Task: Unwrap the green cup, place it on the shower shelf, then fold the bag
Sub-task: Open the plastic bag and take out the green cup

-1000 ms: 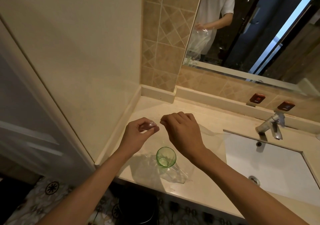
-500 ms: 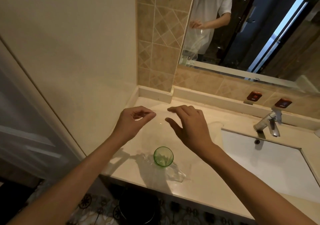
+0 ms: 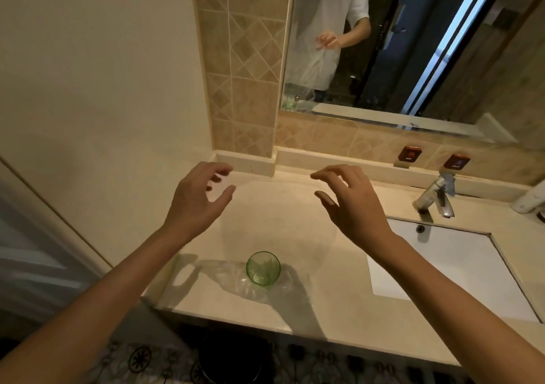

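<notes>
Hands now wider apart, left hand (image 3: 196,203) and right hand (image 3: 352,203) fingers spread, green cup (image 3: 263,268) unmoved

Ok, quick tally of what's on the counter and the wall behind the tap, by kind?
Green cup: 1
Clear plastic bags: 2, one crumpled under the cup, one spread flat behind it
Tap: 1
Hot and cold wall tags: 2
Total: 6
</notes>
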